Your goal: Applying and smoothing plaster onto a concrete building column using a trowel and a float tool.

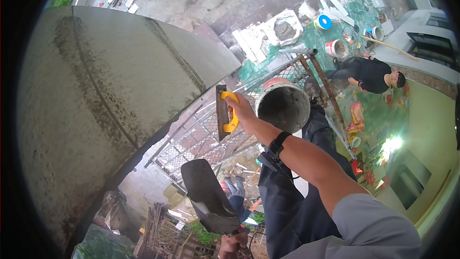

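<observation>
My right hand (243, 111) is closed around the yellow handle of a plastering trowel (222, 112), whose narrow, dirty blade is seen nearly edge-on, a little off the wall. At the lower middle, my left hand (232, 245) grips a dark, broad, flat mortar board (206, 192) with rounded corners and a smear of grey on it. Beside my right forearm stands a mortar-crusted bucket (283, 105), its inside dark. To the left spreads a large grey wall surface (43, 100) with darker mortar bands along its seams.
A scaffold platform of metal mesh (177, 156) lies below me, with a rusty frame (326, 93) at its side. On the ground are a person in black (373, 74), several buckets and rubble. Another person (235, 194) is partly hidden behind the board. A bundle of sticks (155, 230) lies lower left.
</observation>
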`<move>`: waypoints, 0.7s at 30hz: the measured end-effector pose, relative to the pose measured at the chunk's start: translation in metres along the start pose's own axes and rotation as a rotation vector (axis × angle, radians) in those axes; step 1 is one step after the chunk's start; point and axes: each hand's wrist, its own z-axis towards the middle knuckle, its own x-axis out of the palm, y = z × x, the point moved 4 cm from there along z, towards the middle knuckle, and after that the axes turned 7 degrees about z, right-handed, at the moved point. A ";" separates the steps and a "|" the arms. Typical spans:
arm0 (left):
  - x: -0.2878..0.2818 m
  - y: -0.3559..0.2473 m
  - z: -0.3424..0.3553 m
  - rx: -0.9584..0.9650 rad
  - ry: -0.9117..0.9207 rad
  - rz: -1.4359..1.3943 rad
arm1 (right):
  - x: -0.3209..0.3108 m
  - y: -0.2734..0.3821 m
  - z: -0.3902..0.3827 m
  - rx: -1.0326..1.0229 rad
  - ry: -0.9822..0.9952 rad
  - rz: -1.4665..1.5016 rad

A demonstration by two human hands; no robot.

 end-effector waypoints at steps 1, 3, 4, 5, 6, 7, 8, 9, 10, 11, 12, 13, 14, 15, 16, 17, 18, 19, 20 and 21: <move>-0.002 0.003 0.001 -0.086 -0.083 0.034 | -0.003 0.003 -0.001 0.027 -0.003 0.017; -0.006 0.009 0.001 -0.166 -0.166 0.067 | -0.004 0.011 -0.001 0.013 0.029 0.009; -0.006 0.010 -0.002 -0.184 -0.162 0.073 | -0.002 0.012 -0.001 0.028 0.042 -0.001; -0.008 0.012 -0.004 -0.204 -0.160 0.081 | 0.001 0.014 0.000 0.028 0.044 0.001; -0.009 0.013 -0.004 -0.205 -0.163 0.082 | 0.006 0.014 0.000 0.033 0.069 -0.003; -0.011 0.015 -0.003 -0.204 -0.154 0.083 | 0.010 0.012 0.001 0.048 0.068 -0.015; -0.014 0.019 -0.001 -0.204 -0.143 0.085 | 0.017 0.010 0.000 0.021 0.124 -0.005; -0.016 0.024 0.002 -0.204 -0.131 0.086 | 0.022 0.006 -0.002 0.014 0.129 -0.008; -0.020 0.030 0.004 -0.205 -0.119 0.088 | 0.030 0.001 -0.002 -0.008 0.171 0.006; -0.025 0.036 0.006 -0.205 -0.108 0.090 | 0.034 -0.003 -0.003 -0.013 0.183 0.014; -0.030 0.043 0.006 -0.208 -0.111 0.092 | 0.032 -0.005 -0.005 -0.029 0.176 0.010; -0.038 0.052 0.005 -0.275 -0.161 0.087 | 0.031 -0.009 -0.006 -0.022 0.182 0.000; -0.044 0.061 0.006 -0.340 -0.208 0.082 | 0.024 -0.009 -0.008 -0.030 0.169 0.003; -0.048 0.066 0.009 -0.340 -0.203 0.086 | 0.017 -0.008 -0.010 -0.024 0.216 -0.141; -0.051 0.070 0.015 -0.375 -0.186 0.092 | 0.009 -0.007 -0.011 0.016 0.212 -0.305; -0.052 0.071 0.018 -0.411 -0.172 0.098 | 0.005 -0.002 -0.013 -0.021 0.264 -0.286; -0.051 0.071 0.020 -0.446 -0.159 0.101 | -0.001 0.003 -0.013 -0.058 0.227 -0.223; -0.047 0.067 0.023 -0.480 -0.145 0.104 | -0.007 0.006 -0.012 -0.034 0.145 -0.195; -0.041 0.062 0.023 -0.517 -0.131 0.109 | -0.010 0.014 -0.013 -0.078 0.164 -0.192; -0.034 0.054 0.017 -0.518 -0.131 0.110 | -0.009 0.020 -0.012 -0.115 0.168 -0.185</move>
